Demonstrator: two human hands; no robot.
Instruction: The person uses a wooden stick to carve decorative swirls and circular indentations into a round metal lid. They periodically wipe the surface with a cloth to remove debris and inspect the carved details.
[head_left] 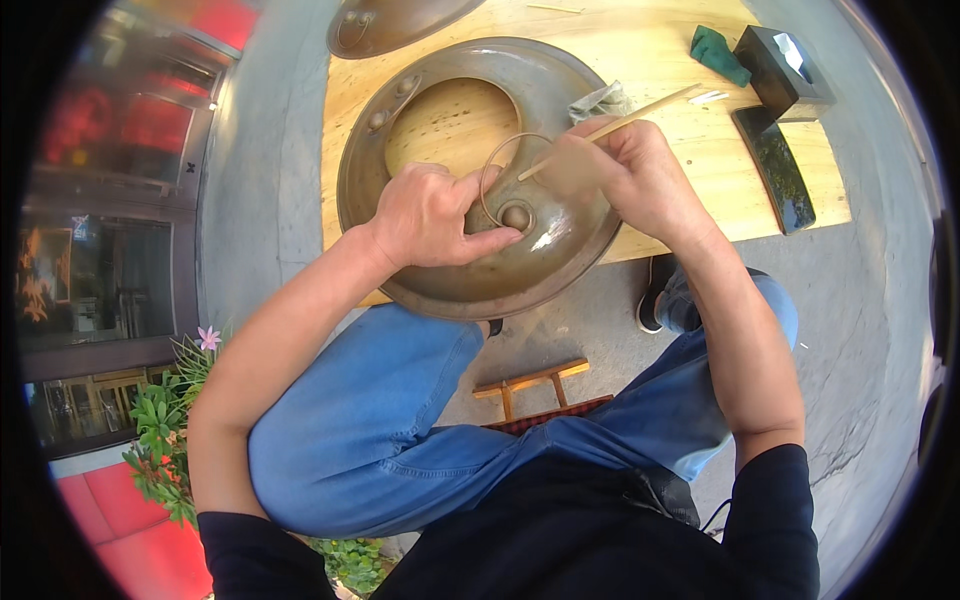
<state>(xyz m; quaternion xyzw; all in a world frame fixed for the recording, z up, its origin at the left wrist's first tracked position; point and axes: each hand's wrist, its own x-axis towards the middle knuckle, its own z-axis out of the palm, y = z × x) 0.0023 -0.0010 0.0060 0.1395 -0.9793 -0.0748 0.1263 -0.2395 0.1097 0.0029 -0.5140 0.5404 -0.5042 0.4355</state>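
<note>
A large round brown metal piece [440, 290], like a wide ring-shaped lid with a round opening, rests tilted at the table's near edge, above my knees. A thin metal ring handle [487, 165] stands up from a round knob [516, 217] on its right side. My left hand [430, 215] has its fingers closed on this ring, the thumb beside the knob. In my right hand [635, 170] is a thin wooden stick [650, 107], its tip pointing toward the ring. Some of the right fingers are blurred. Behind that hand, a crumpled grey cloth [600, 102] touches the rim.
A similar metal piece [400, 25] lies farther back on the wooden table [660, 50]. At the right are a green cloth [718, 55], a black tissue box [785, 75] and a dark glossy flat object [778, 170]. A low wooden stool [530, 380] shows between my legs.
</note>
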